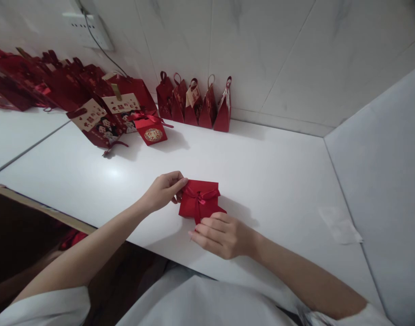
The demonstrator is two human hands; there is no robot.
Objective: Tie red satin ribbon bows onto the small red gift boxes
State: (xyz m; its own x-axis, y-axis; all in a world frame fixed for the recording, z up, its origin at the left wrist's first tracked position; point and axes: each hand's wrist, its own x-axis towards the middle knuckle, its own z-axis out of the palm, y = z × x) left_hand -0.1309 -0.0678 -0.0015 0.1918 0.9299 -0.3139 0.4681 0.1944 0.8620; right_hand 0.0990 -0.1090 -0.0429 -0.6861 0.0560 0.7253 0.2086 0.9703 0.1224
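A small red gift box [207, 187] sits on the white table in front of me, tied with a red ribbon [201, 198] whose knot lies near the middle of its top. At the box's upper left corner, my left hand [167, 189] grips the side between thumb and fingers. My right hand [225, 234] is at the near right side, its curled fingers closed on a hanging end of the ribbon. The right fingertips are partly hidden behind that hand, which also covers the box's near right corner.
A finished red box with a bow [153, 131] stands beyond, beside printed gift bags [99, 123]. Several small handled boxes [223, 108] line the tiled wall, and more red bags [58, 83] crowd the left. A white tissue [339, 225] lies at right by a panel [390, 181].
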